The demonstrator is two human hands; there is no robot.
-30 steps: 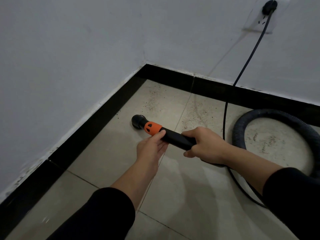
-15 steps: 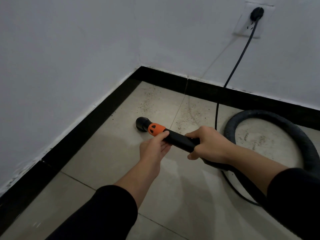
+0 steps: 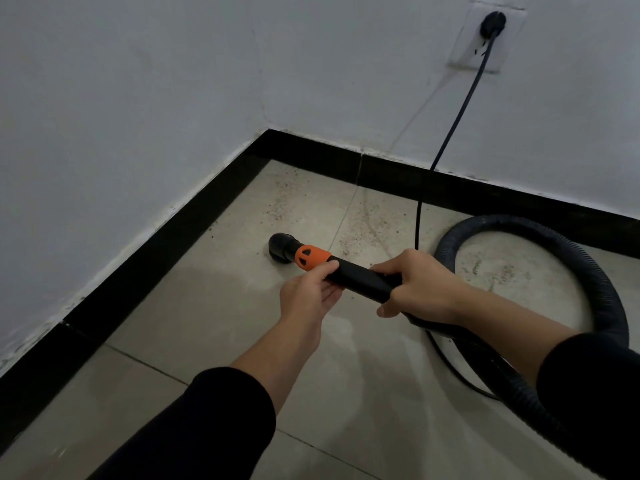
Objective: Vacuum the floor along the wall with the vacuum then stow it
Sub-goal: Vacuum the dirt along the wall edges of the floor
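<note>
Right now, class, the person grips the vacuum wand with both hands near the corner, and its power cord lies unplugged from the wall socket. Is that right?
No: the head view shows the power cord plugged into the wall socket. The rest holds: left hand and right hand both grip the vacuum wand near the corner.

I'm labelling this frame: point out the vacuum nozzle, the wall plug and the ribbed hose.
vacuum nozzle (image 3: 282, 250), head view, on its round black tip.
wall plug (image 3: 492, 25), head view, on the plug's black body.
ribbed hose (image 3: 502, 224), head view, on the loop's top.
</note>
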